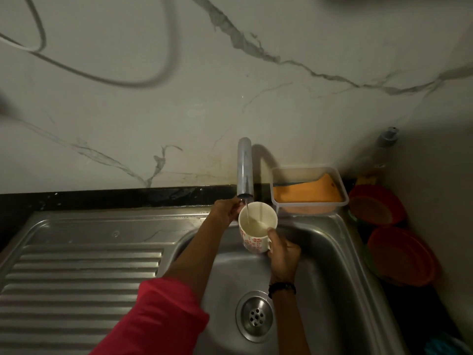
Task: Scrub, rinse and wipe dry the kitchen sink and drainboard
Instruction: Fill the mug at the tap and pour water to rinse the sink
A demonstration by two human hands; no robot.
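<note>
Sink [320, 265] at centre right, bowl dull steel, drain [256, 315] near its front; drainboard [84, 272] joined on the left, ribbed, sloping toward the bowl. Held over the bowl's back part: mug [257, 226], upright, mouth straight under the tap [245, 167], thin stream falling in, water roughly half up the inside. Right hand [284, 254] wrapped round the mug's handle side, fingers curled, thumb on the rim's near edge. Left hand [226, 212] reaching past the mug to the tap's base, fingers curled there as if on a lever; the lever itself hidden, so grip not certain. Likely step: filling for a rinse. Key relation for the pour: drainboard lying to the left of the mug, bowl directly below, so a tip leftward wets the ribs, a tip forward the bowl. Right hand the one carrying; left nearer the drainboard but busy at the tap. Beyond: tub [309, 193] with orange cloth just right of the tap, red plates [399, 254] further right.
</note>
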